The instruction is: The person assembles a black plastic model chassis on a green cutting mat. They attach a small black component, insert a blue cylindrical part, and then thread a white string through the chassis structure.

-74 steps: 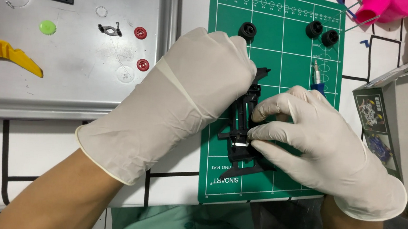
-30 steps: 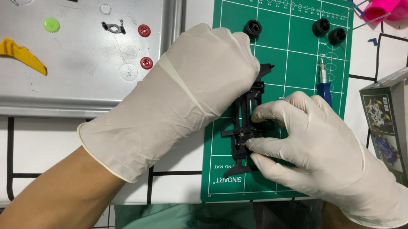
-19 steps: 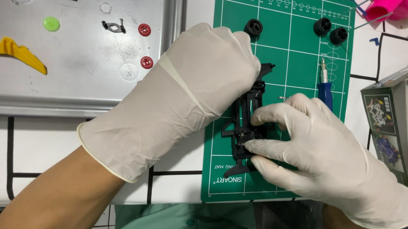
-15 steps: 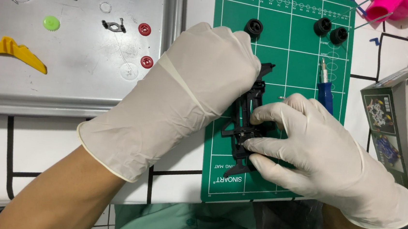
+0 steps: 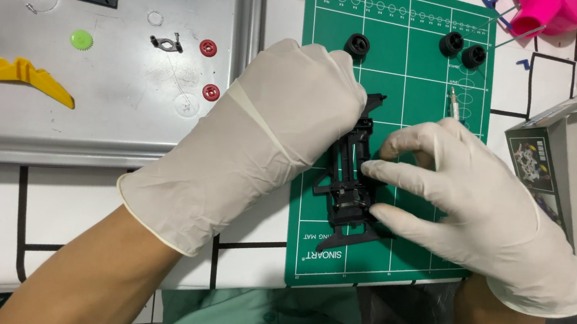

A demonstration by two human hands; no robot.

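Head view: two gloved hands work a black toy car chassis (image 5: 350,180) lying on a green cutting mat (image 5: 418,90). The left hand (image 5: 263,139) covers and grips its left side; the right hand (image 5: 477,211) pinches its right edge with fingertips. Three black wheels (image 5: 357,45) lie beyond the hands.

White latex gloves, bare forearms, green shirt

Three black wheels (image 5: 356,46), two red gears (image 5: 207,47).

Black chassis (image 5: 349,187) partly hidden under hands.
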